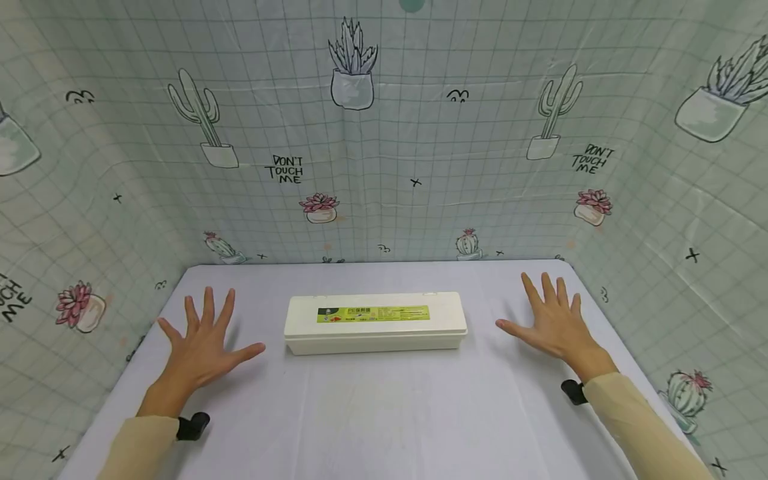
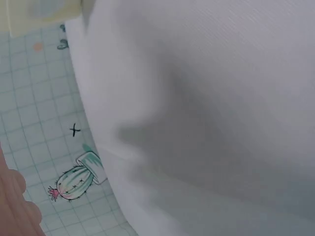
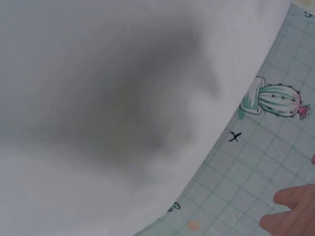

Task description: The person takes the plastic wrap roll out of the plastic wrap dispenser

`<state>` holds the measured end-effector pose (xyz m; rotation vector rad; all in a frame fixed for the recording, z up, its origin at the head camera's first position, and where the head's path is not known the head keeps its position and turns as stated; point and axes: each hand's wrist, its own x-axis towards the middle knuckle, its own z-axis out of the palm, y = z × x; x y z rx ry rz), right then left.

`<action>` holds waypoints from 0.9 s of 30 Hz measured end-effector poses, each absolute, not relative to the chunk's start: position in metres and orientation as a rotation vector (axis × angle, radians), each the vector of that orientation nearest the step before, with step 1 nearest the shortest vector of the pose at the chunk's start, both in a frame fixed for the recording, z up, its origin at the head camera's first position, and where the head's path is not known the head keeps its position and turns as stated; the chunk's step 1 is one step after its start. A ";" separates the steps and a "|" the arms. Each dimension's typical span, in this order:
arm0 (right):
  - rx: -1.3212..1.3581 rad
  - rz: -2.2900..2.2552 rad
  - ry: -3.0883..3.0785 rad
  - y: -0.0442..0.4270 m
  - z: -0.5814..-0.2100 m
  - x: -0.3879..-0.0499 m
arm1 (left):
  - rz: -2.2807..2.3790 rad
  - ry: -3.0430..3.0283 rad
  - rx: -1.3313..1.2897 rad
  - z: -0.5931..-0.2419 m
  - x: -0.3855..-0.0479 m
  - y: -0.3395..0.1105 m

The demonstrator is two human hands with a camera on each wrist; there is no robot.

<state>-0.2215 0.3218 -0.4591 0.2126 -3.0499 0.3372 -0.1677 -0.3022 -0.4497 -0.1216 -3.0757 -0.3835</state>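
Observation:
A long white lidded box with a yellow-green label lies crosswise on the white table, its lid down. To its left, my left hand hovers with the fingers spread and touches nothing. On the other side, my right hand is held the same way, fingers apart, palm downward, apart from the box. The left wrist view catches part of the left hand at its lower left edge. Fingers of the right hand show at the lower right of the right wrist view.
The white table ends at a back edge just behind the box. Grid-patterned cloth printed with cacti hangs behind it and along both sides. Each wrist wears a black strap, the left strap and the right strap.

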 end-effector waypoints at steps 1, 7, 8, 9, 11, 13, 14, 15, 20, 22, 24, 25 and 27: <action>0.207 0.357 -3.050 0.320 -0.458 -0.222 | -0.399 -3.073 -0.118 -0.449 -0.168 -0.301; 0.176 0.471 -3.054 0.304 -0.454 -0.225 | -0.524 -3.032 -0.115 -0.442 -0.176 -0.290; 0.176 0.490 -3.055 0.300 -0.454 -0.225 | -0.545 -3.022 -0.118 -0.441 -0.177 -0.288; 0.174 0.511 -3.056 0.297 -0.454 -0.226 | -0.565 -3.012 -0.124 -0.441 -0.178 -0.287; 0.173 0.545 -3.054 0.291 -0.453 -0.226 | -0.601 -3.007 -0.133 -0.440 -0.180 -0.282; 0.172 0.574 -3.050 0.286 -0.453 -0.227 | -0.638 -3.005 -0.149 -0.438 -0.181 -0.278; 0.173 0.581 -3.045 0.283 -0.453 -0.227 | -0.656 -3.006 -0.157 -0.439 -0.181 -0.276; 0.174 0.589 -3.040 0.280 -0.453 -0.227 | -0.673 -3.006 -0.165 -0.439 -0.181 -0.273; 0.194 0.618 -3.019 0.266 -0.451 -0.229 | -0.891 -2.966 -0.194 -0.445 -0.181 -0.267; 0.210 0.625 -3.015 0.259 -0.451 -0.230 | -1.008 -2.936 -0.185 -0.448 -0.181 -0.267; 0.224 0.629 -3.012 0.253 -0.452 -0.230 | -1.122 -2.904 -0.164 -0.451 -0.180 -0.267; 0.236 0.627 -3.010 0.249 -0.452 -0.230 | -1.157 -2.901 -0.145 -0.452 -0.180 -0.266; 0.252 0.622 -3.005 0.244 -0.453 -0.229 | -1.205 -2.895 -0.104 -0.456 -0.178 -0.266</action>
